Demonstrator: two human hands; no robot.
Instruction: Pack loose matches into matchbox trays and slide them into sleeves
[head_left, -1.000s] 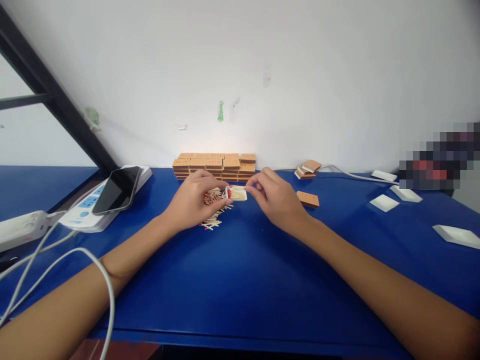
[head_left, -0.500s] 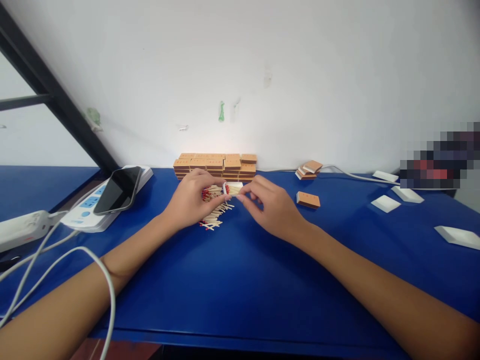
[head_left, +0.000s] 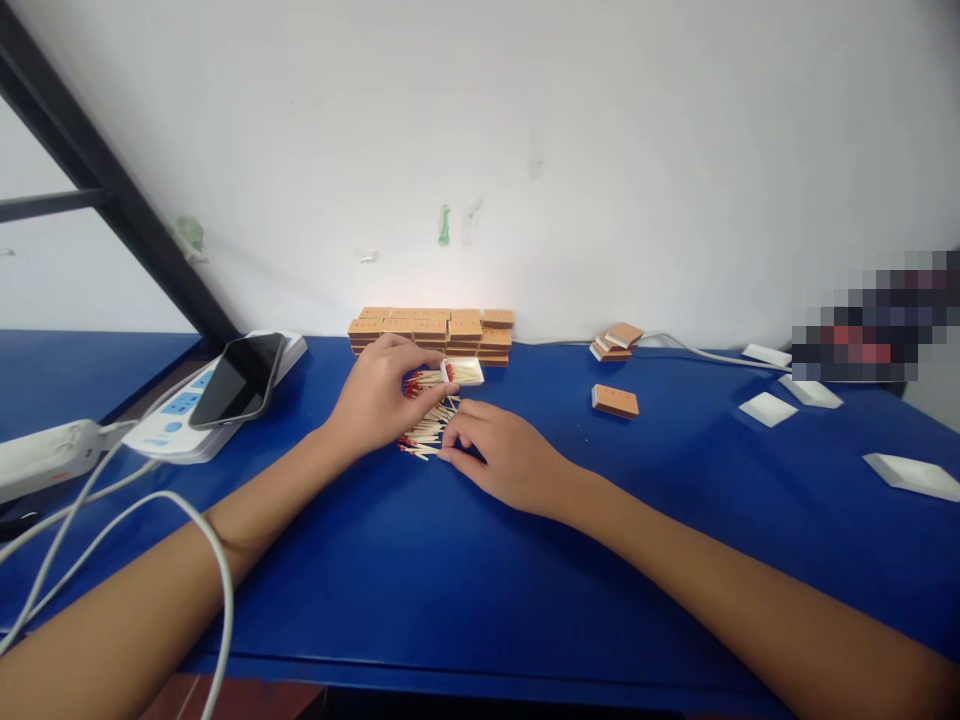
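Observation:
A loose heap of red-tipped matches (head_left: 429,432) lies on the blue table (head_left: 480,560). My left hand (head_left: 379,400) curls over the heap, with a bundle of matches between its fingers and thumb. Just past its fingertips sits a small white tray (head_left: 463,372) partly filled with matches. My right hand (head_left: 499,452) rests low on the table at the heap's near edge, its fingers bent and touching the loose matches.
Stacked brown matchboxes (head_left: 431,330) line the wall. A single brown sleeve (head_left: 614,401) and a small pile (head_left: 616,339) lie to the right, with empty white trays (head_left: 766,408) beyond. A phone (head_left: 238,378) on a power strip and white cables (head_left: 112,520) occupy the left.
My right hand let go of the white tray and dropped down and left to the near edge of the match heap. The tray now sits on the table by my left fingertips.

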